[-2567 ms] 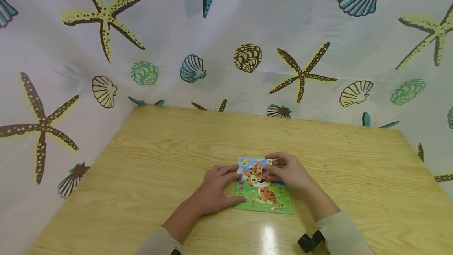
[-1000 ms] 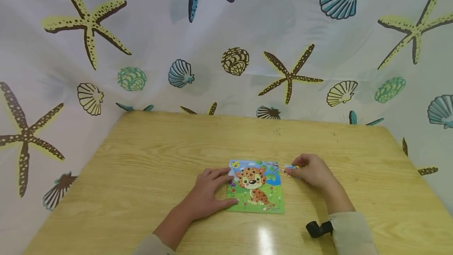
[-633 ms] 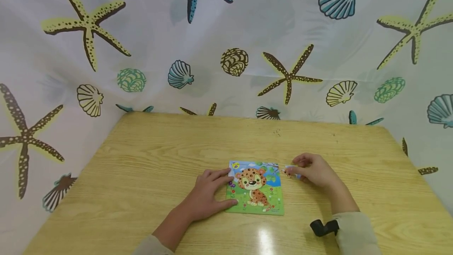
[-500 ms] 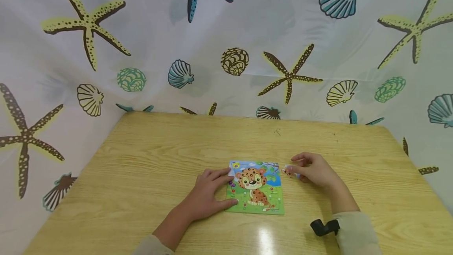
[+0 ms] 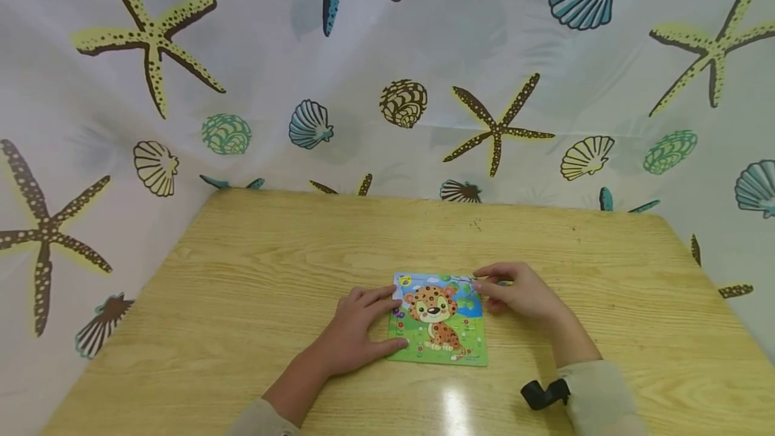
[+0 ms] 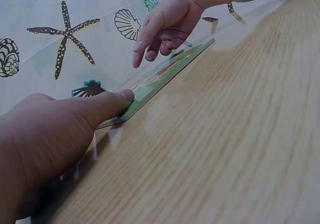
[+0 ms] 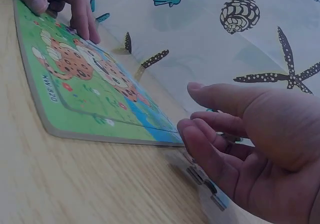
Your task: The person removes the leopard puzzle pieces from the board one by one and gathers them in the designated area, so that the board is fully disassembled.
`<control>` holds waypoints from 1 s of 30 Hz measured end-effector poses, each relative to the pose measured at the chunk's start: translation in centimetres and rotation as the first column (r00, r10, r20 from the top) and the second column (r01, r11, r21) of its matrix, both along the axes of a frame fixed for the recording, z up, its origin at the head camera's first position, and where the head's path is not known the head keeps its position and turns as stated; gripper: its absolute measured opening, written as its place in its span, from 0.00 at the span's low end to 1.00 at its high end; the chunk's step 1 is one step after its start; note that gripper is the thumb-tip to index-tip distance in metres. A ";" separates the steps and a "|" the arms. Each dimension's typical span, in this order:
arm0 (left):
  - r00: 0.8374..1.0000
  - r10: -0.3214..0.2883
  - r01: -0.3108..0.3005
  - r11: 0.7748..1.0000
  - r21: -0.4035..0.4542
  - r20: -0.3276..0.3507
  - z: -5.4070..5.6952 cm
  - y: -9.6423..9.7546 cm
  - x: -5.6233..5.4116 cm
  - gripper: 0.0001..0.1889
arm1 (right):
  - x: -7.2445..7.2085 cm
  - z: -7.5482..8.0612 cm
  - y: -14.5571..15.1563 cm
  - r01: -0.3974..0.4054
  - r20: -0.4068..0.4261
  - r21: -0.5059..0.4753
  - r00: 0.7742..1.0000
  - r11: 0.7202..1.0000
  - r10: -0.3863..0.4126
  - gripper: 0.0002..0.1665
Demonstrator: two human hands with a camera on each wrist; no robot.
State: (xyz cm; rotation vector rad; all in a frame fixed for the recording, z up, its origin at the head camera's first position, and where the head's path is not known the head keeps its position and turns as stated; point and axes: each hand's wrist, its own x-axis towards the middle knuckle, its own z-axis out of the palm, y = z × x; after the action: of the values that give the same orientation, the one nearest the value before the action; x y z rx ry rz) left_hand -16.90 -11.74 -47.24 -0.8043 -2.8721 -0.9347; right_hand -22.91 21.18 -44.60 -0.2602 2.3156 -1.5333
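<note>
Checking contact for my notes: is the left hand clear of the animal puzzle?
No, in the left wrist view the left hand rests its thumb on the animal puzzle.

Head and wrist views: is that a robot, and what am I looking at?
There is no robot here: a person is working bare-handed. The head view looks forward and down from a camera worn on the head; the other two come from a camera on each wrist. On the wooden table lies a flat board with a spotted cub picture. The left hand rests on its left edge. The right hand, near its far right corner, clearly grips nothing I can see; something small shows partly hidden beneath it.
</note>
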 end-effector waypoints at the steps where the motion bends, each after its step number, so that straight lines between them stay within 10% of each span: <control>1: 1.000 0.003 -0.003 1.000 0.002 0.001 0.0 0.0 0.0 0.36 | 0.0 0.0 -0.3 -0.006 0.004 -0.009 1.000 1.000 0.006 0.26; 30: 1.000 0.007 -0.007 1.000 -0.004 0.010 -0.1 -0.4 0.0 0.36 | -0.7 0.3 -7.1 -0.210 -0.046 0.053 0.976 0.976 0.213 0.18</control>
State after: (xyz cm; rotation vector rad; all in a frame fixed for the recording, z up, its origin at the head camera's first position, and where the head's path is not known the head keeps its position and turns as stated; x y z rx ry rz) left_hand -16.90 -12.09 -47.38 -0.7912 -2.8847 -0.9349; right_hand -23.63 14.12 -44.25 -0.5217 2.2763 -1.3800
